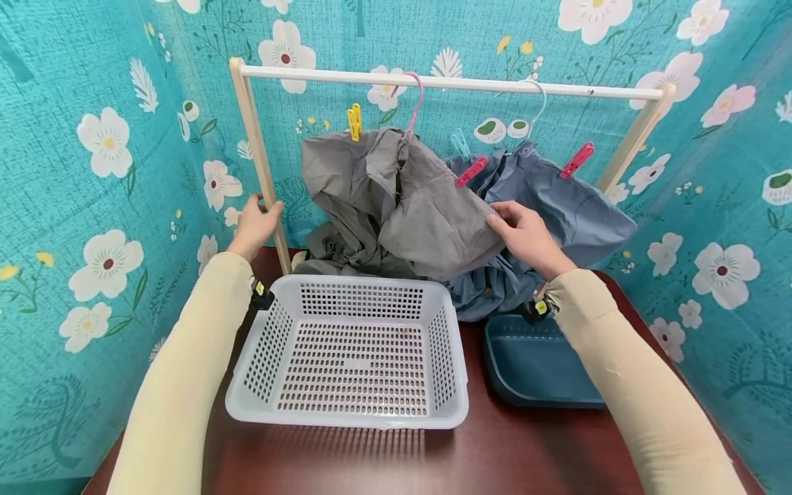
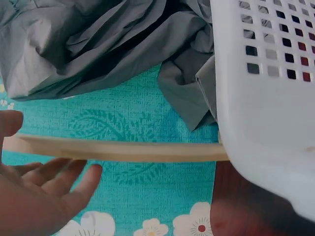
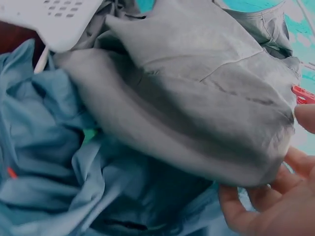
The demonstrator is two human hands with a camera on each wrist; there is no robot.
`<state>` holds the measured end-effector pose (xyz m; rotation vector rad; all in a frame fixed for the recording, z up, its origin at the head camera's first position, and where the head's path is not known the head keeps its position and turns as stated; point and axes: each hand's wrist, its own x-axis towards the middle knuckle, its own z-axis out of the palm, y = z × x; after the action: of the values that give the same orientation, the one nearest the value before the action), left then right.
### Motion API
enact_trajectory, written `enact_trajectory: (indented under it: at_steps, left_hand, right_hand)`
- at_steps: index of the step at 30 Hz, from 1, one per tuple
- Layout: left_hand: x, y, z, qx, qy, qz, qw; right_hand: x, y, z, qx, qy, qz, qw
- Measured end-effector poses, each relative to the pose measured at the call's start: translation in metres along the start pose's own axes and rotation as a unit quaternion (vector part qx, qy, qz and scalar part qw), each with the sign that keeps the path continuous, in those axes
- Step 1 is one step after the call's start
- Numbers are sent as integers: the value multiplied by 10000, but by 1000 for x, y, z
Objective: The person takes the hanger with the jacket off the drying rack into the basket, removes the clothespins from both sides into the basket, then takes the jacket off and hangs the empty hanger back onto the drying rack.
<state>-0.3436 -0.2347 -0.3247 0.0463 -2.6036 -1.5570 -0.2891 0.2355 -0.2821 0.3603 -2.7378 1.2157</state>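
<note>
While the left hand (image 1: 254, 223) has fingers apart around a pale wooden post (image 1: 259, 155), the right hand (image 1: 526, 235) has fingers pinching a grey cloth garment (image 1: 433, 216) hung on a pink curved hanger (image 1: 418, 105)

Laundry-type corner, home-like; can't tell if real home or a set. Teal floral cloth (image 1: 49, 199) closes in back and both sides, booth-style. Dark reddish table (image 1: 309, 467) carries small wooden clothes rack (image 1: 254, 127) with white rail (image 1: 470, 83). Grey garment (image 1: 433, 220) and blue garment (image 1: 575, 206) on hangers (image 1: 419, 96), coloured pegs (image 1: 354, 122) clipped on; white plastic basket (image 1: 346, 420), dark blue tub (image 1: 547, 401) below.
</note>
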Motion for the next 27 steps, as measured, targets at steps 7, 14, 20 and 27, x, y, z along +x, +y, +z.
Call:
enact_trajectory:
  at_steps: [7,14,20,27]
  left_hand:
    - [2,-5,9,954,412,485,9934]
    - [5,-5,14,1273,558,482,9891]
    - [4,-3,15,1270,522,397,9897]
    - [4,-5,14,1327,618,542,9877]
  right_hand:
    - [9,-6,15,433,105,-123,9989]
    - [14,-5,19,1331,-163,-150,9909]
    - [12,-2,17,1244,-60,-325,9917]
    - [10,-7,13,94,486,-471,9977]
